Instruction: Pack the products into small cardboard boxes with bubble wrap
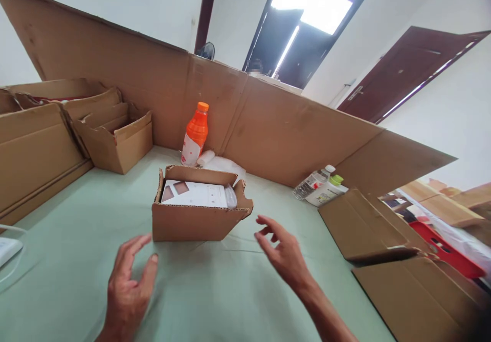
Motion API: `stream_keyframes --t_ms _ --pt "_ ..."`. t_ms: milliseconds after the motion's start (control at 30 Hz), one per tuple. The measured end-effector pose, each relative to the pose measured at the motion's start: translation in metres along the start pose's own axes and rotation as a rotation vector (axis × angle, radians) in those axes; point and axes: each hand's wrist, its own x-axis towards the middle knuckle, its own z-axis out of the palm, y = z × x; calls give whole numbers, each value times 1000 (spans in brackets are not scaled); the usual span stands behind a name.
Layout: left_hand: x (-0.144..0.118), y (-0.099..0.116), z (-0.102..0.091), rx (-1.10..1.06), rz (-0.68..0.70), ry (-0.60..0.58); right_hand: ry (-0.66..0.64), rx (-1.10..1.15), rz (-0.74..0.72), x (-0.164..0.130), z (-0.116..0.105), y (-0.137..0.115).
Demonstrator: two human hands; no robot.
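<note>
Brown cardboard box [187,224] stands on the pale green desk [215,296], top uncovered, just beyond the hands and roughly between them. Inside: white printed carton [199,194] taking up most of it, clear plastic piece [230,197] at the right end; can't tell what that piece is.

Step, my read: hands set either side of the box, nothing grasped. Taking hold from this pose would call for both hands to go forward and inward onto the end walls. Right end has a ragged, uneven edge, so likely worse purchase there.

Grip, left hand [128,285]: thumb and fingers well apart, holding nothing; index fingertip just beside the near left corner, no clear contact. Grip, right hand [282,252]: fingers curled, thumb and index tips slightly apart, holding nothing, visible gap to the box.

Behind the box: orange bottle [195,137], upright. Right rear: clear bottle [311,184] beside a green-capped bottle [326,192].
</note>
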Motion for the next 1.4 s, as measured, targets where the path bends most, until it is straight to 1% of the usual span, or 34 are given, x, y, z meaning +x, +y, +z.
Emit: stream_keyframes --t_ms 33,67,133,167,233,267,333,433,533,567,633,700,767,867,967,1000,1067,1133,1200,1233,1300,1400 --pt "5 -1 -4 20 -15 14 -61 58 32 -6 15 4" --pt "12 -1 -5 18 -41 -9 -113 103 46 -8 31 6" --pt "27 0 1 -22 -117 -99 -170 147 40 -3 58 1" --pt "34 2 6 -41 -158 -133 -174 155 31 1 67 -4" --pt "42 8 19 -68 -219 -165 -145 163 20 3 72 -10" --pt "43 11 27 -82 -227 -173 -117 164 24 -2 69 -10" --pt "36 17 44 -131 -207 -222 -51 158 46 -25 56 -1" --pt "18 25 73 -242 -131 -397 62 126 133 -84 28 29" --pt "1 34 101 -301 -66 -591 159 107 279 -141 4 63" --pt "-4 36 108 -286 -50 -619 174 128 320 -154 -1 74" --pt "-13 38 119 -212 -40 -598 193 216 346 -167 -6 92" --pt "-22 36 123 -168 -86 -537 210 325 298 -165 -5 106" --pt "-31 31 124 -193 -175 -531 229 397 235 -156 -1 115" --pt "-40 26 126 -268 -270 -616 257 443 170 -144 10 119" --pt "-44 30 141 -293 -267 -680 322 425 147 -140 14 118" --pt "-44 32 149 -298 -247 -707 353 407 154 -140 12 120" --pt "-44 37 169 -292 -179 -798 433 376 191 -138 5 130" --pt "-47 39 189 -258 -74 -906 533 356 238 -134 -7 149" --pt "-52 37 204 -201 56 -992 643 330 273 -126 -20 177" --pt "-56 35 209 -169 121 -1034 699 306 289 -121 -27 193" --pt "-62 27 211 -107 230 -1105 807 208 346 -108 -41 224" --pt "-64 15 201 -18 338 -1141 907 49 451 -88 -60 262"
